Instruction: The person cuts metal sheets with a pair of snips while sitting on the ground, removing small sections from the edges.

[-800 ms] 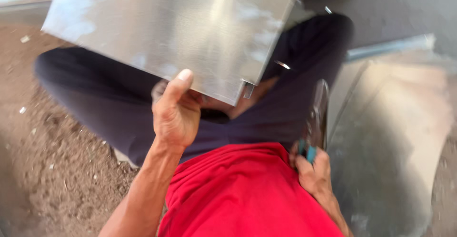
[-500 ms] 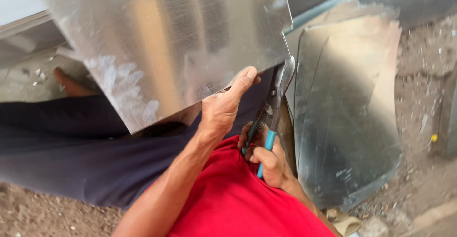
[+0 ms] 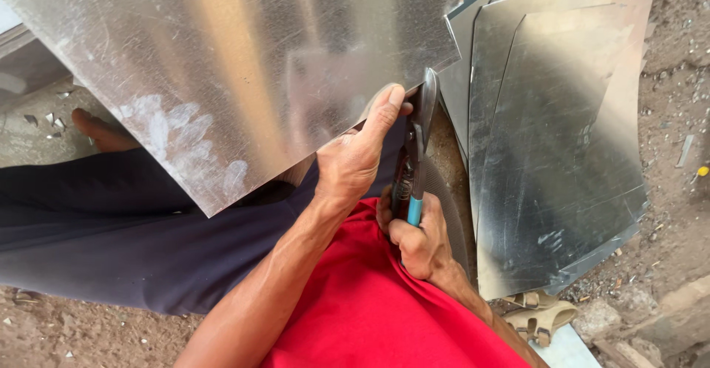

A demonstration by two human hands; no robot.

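Gripping metal sheet [image 3: 222, 65] at its lower edge with left hand [image 3: 355, 157]; right hand [image 3: 418, 238] closing around tin snips [image 3: 414, 153], blades pointing up, touching sheet edge just beside left thumb.

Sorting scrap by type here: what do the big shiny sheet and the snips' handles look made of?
The large silvery sheet looks like galvanised steel: thin, dull-mirror sheen, faint mottling, whitish smears. The metal snips in the right hand have dark steel blades; the handle seems coated in teal plastic or rubber.
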